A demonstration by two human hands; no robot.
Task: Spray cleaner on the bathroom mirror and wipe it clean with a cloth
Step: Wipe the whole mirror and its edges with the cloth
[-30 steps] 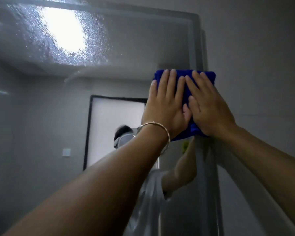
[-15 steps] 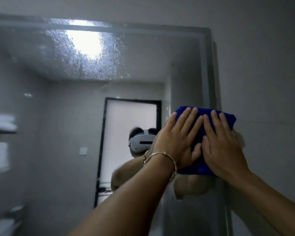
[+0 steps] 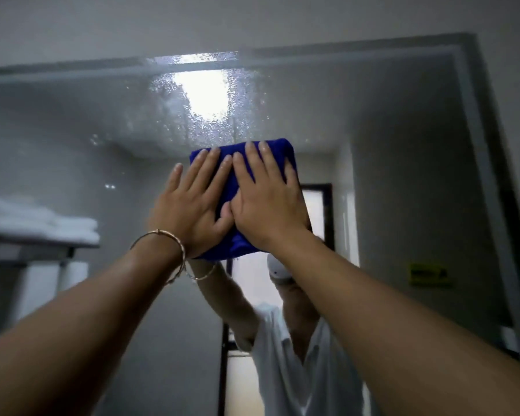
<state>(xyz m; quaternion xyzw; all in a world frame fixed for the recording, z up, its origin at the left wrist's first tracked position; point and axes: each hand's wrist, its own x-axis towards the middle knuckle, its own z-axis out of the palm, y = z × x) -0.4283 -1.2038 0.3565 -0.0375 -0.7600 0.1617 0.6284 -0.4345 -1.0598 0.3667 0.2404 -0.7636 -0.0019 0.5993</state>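
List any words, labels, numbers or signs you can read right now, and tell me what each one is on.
No text is legible in this view.
Yellow sign, reflected in the mirror at the right: dark marks, too blurred to read.
Blue cloth, pressed under the left hand and right hand: no label or print shows.

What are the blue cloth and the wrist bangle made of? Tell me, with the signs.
Blue cloth: soft plush fabric, probably microfibre; matt, fuzzy surface, folded thick.
Bangle: thin polished metal, gold-coloured; it glints along its edge. Which metal cannot be told.
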